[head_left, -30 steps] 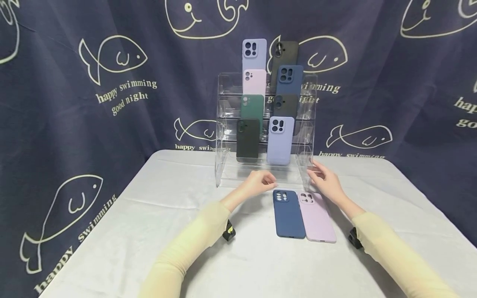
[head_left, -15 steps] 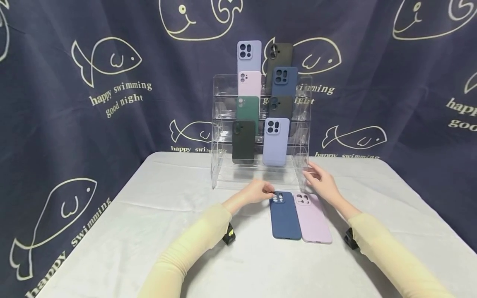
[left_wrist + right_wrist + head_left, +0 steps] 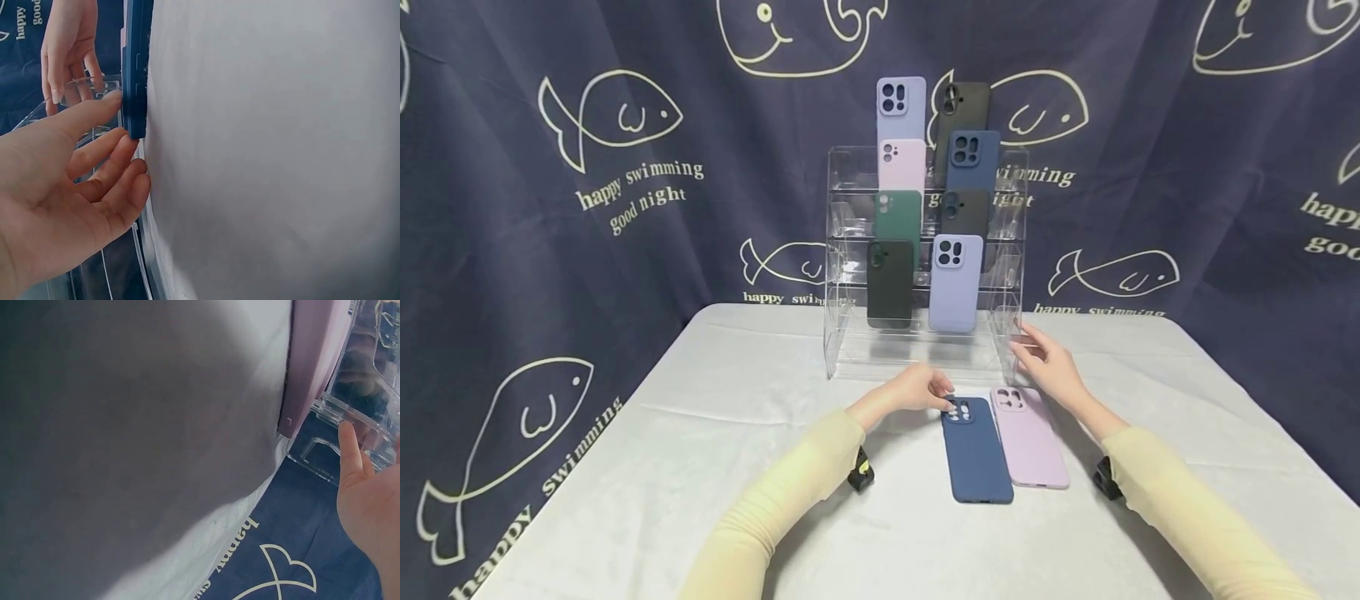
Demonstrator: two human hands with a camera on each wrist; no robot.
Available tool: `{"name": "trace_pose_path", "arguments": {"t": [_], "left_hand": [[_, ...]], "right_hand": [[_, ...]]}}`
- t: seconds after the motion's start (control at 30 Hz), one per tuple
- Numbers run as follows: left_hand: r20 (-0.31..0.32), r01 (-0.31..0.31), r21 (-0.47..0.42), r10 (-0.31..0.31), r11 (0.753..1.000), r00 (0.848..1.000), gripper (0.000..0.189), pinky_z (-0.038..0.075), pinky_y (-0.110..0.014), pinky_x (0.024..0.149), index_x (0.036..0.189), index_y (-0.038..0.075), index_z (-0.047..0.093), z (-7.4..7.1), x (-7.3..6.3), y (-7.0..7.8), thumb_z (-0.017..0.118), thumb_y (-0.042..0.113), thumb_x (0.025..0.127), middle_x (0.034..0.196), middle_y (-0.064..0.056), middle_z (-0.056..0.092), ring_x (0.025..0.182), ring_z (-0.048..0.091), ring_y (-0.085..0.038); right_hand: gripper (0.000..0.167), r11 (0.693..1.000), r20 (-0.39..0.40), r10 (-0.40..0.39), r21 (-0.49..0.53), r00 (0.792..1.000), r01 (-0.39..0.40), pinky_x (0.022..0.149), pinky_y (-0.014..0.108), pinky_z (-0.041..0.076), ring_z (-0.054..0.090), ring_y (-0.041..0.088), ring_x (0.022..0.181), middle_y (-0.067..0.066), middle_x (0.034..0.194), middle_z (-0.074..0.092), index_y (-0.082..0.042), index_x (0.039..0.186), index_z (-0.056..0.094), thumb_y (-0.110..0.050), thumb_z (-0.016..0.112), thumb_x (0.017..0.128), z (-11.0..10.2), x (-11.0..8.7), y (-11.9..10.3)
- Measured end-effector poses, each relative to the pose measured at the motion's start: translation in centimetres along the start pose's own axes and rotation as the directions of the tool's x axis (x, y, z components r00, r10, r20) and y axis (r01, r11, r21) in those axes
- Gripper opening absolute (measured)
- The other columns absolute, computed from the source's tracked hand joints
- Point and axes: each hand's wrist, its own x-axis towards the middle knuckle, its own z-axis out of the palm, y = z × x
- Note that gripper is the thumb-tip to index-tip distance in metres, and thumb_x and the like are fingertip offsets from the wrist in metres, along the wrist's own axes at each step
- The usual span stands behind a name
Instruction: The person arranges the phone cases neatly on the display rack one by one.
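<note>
A dark blue phone case [image 3: 979, 458] lies on the table in the head view, its camera cutouts at the far end. My left hand [image 3: 917, 387] is at its far left corner. In the left wrist view, the thumb [image 3: 103, 107] is on the face of the case and the index fingertip is at its end, pinching it. Just right of it lies a pale pink phone case [image 3: 1030, 442]. My right hand [image 3: 1051, 367] touches the right side of a clear tiered display stand [image 3: 880, 354]; its fingers look fairly straight in the right wrist view.
Several phone cases stand in two columns on the stand, among them a lilac one [image 3: 957, 287], a green one [image 3: 898, 215] and a black one [image 3: 891, 287]. A white cloth [image 3: 760, 375] covers the table. Behind hangs a navy curtain [image 3: 715, 192] with fish drawings.
My left hand has come down from in front of the stand onto the blue case's corner. The blue case has slid a little toward me. The right hand stays at the stand's side.
</note>
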Motion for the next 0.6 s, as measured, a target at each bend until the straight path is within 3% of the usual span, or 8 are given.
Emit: {"name": "trace_pose_path", "arguments": {"t": [0.27, 0.5, 0.6], "left_hand": [[0.041, 0.034, 0.025, -0.035, 0.999, 0.999, 0.034, 0.049, -0.012, 0.073, 0.105, 0.005, 0.069, 0.26, -0.09, 0.17, 0.075, 0.027, 0.079, 0.094, -0.005, 0.072, 0.083, 0.064, -0.010], [0.014, 0.067, -0.005, -0.067, 0.998, 0.998, 0.036, 0.049, -0.013, 0.074, 0.103, 0.005, 0.069, 0.47, -0.18, 0.18, 0.078, 0.027, 0.076, 0.093, -0.005, 0.069, 0.082, 0.061, -0.009], [0.014, 0.087, -0.016, -0.087, 0.996, 0.996, 0.035, 0.049, -0.014, 0.075, 0.101, 0.004, 0.068, 0.51, -0.20, 0.26, 0.079, 0.026, 0.075, 0.090, -0.003, 0.066, 0.080, 0.057, -0.007]], "right_hand": [[0.057, 1.000, -0.016, -0.005, 0.005, 1.000, 0.005, 0.074, 0.015, 0.056, 0.065, 0.011, 0.098, 0.028, 0.124, 0.056, -0.004, 0.143, 0.036, -0.026, 0.056, 0.095, 0.09, 0.09, 0.75], [0.055, 0.999, -0.016, -0.019, 0.033, 1.000, 0.020, 0.074, 0.016, 0.056, 0.054, -0.016, 0.084, 0.029, 0.123, 0.056, -0.003, 0.143, 0.037, -0.023, 0.056, 0.095, 0.07, 0.01, 0.53], [0.055, 0.999, -0.018, -0.023, 0.040, 1.000, 0.024, 0.075, 0.019, 0.057, 0.052, -0.019, 0.081, 0.030, 0.123, 0.056, -0.002, 0.142, 0.037, -0.022, 0.056, 0.095, 0.09, -0.01, 0.45]]}}
